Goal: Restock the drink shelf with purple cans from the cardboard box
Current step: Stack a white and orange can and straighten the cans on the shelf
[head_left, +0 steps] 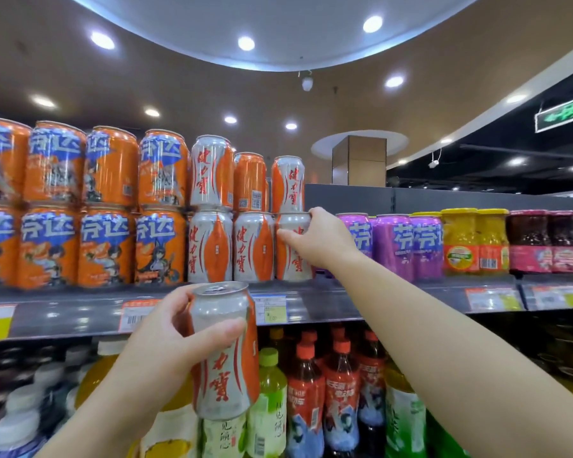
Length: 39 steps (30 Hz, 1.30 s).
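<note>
My left hand (176,338) grips a silver-and-orange can (224,350) upright in front of the shelf edge, below the silver-and-orange row. My right hand (320,239) reaches onto the top shelf (328,292) and holds the rightmost silver-and-orange can (291,256) of the lower row, fingers curled round its top and side. Purple cans (407,246) stand on the same shelf just right of that hand. The cardboard box is out of view.
Orange cans (80,206) are stacked two high at the left. A second layer of silver-and-orange cans (212,170) sits above the row. Yellow jars (473,239) and dark red jars (543,239) stand right of the purple cans. Bottles (311,391) fill the lower shelf.
</note>
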Each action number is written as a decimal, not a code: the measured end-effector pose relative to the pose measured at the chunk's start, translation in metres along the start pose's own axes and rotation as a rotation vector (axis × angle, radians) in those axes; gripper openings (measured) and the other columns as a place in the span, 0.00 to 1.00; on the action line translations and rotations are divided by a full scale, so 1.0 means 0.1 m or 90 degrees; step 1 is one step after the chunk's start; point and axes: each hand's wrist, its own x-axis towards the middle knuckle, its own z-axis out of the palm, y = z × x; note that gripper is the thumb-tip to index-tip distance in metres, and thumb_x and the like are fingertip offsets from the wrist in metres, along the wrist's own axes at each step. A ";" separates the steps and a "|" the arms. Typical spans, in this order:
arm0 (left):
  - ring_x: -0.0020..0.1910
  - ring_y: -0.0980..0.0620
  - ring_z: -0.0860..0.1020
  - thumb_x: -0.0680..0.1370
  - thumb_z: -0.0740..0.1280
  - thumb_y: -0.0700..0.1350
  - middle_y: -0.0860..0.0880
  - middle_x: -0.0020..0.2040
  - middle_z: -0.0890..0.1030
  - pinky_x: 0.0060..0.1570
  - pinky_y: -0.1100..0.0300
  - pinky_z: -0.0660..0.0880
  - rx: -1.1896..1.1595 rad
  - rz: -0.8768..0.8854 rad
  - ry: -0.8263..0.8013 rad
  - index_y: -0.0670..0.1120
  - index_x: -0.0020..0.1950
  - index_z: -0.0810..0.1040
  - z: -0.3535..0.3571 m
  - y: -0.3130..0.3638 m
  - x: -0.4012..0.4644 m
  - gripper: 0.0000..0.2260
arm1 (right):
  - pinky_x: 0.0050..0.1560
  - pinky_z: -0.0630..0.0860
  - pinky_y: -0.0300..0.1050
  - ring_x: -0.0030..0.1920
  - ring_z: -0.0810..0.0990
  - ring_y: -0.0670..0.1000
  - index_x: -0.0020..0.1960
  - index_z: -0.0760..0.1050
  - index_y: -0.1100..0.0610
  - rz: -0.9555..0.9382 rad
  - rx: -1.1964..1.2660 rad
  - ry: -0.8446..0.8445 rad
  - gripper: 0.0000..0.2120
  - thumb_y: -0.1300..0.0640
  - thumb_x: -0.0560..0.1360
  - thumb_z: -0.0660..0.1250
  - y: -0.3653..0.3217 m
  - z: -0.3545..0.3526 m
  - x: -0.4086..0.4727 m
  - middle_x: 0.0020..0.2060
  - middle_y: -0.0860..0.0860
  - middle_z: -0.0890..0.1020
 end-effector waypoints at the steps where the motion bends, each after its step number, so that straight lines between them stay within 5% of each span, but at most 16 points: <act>1: 0.43 0.54 0.85 0.58 0.81 0.59 0.56 0.46 0.86 0.40 0.53 0.81 0.003 -0.001 -0.004 0.58 0.56 0.76 0.02 -0.01 0.00 0.29 | 0.34 0.73 0.38 0.45 0.79 0.47 0.62 0.68 0.52 -0.004 -0.014 0.010 0.22 0.41 0.75 0.68 0.03 0.03 -0.01 0.53 0.48 0.80; 6: 0.41 0.57 0.85 0.60 0.75 0.53 0.59 0.44 0.85 0.33 0.62 0.79 0.016 -0.010 -0.010 0.58 0.54 0.75 0.09 -0.10 -0.04 0.24 | 0.47 0.79 0.45 0.59 0.79 0.51 0.76 0.53 0.53 -0.038 -0.103 -0.021 0.37 0.42 0.76 0.67 0.15 0.06 -0.24 0.64 0.50 0.77; 10: 0.41 0.57 0.85 0.60 0.74 0.52 0.59 0.44 0.86 0.33 0.63 0.79 0.016 -0.005 -0.007 0.58 0.53 0.75 0.11 -0.14 -0.10 0.22 | 0.54 0.79 0.50 0.61 0.79 0.53 0.79 0.43 0.52 -0.068 -0.165 -0.002 0.42 0.46 0.77 0.67 0.20 0.05 -0.41 0.66 0.52 0.76; 30: 0.42 0.60 0.84 0.64 0.76 0.53 0.53 0.48 0.84 0.33 0.64 0.79 0.052 0.052 0.042 0.54 0.59 0.75 0.23 0.24 0.08 0.25 | 0.51 0.79 0.48 0.62 0.78 0.52 0.77 0.53 0.50 -0.045 -0.090 0.011 0.37 0.48 0.76 0.69 0.20 0.05 -0.44 0.65 0.50 0.76; 35: 0.41 0.61 0.84 0.64 0.76 0.55 0.54 0.48 0.84 0.32 0.66 0.79 0.072 0.063 0.043 0.54 0.59 0.75 0.28 0.25 0.13 0.26 | 0.47 0.77 0.34 0.51 0.80 0.43 0.68 0.72 0.53 -0.184 0.047 0.134 0.20 0.54 0.77 0.68 0.11 -0.03 -0.73 0.53 0.42 0.80; 37: 0.41 0.61 0.84 0.65 0.76 0.54 0.54 0.48 0.84 0.33 0.66 0.79 0.078 0.077 0.054 0.55 0.58 0.76 0.30 0.24 0.16 0.23 | 0.53 0.80 0.43 0.50 0.80 0.41 0.66 0.73 0.51 -0.196 0.187 0.004 0.18 0.56 0.76 0.68 0.09 -0.08 -0.91 0.52 0.40 0.80; 39: 0.42 0.59 0.84 0.66 0.77 0.53 0.53 0.48 0.84 0.35 0.63 0.80 0.076 0.085 0.068 0.55 0.56 0.76 0.32 0.24 0.19 0.21 | 0.59 0.78 0.49 0.57 0.79 0.42 0.73 0.64 0.46 -0.136 0.308 -0.249 0.30 0.52 0.74 0.71 0.09 -0.10 -1.09 0.59 0.43 0.78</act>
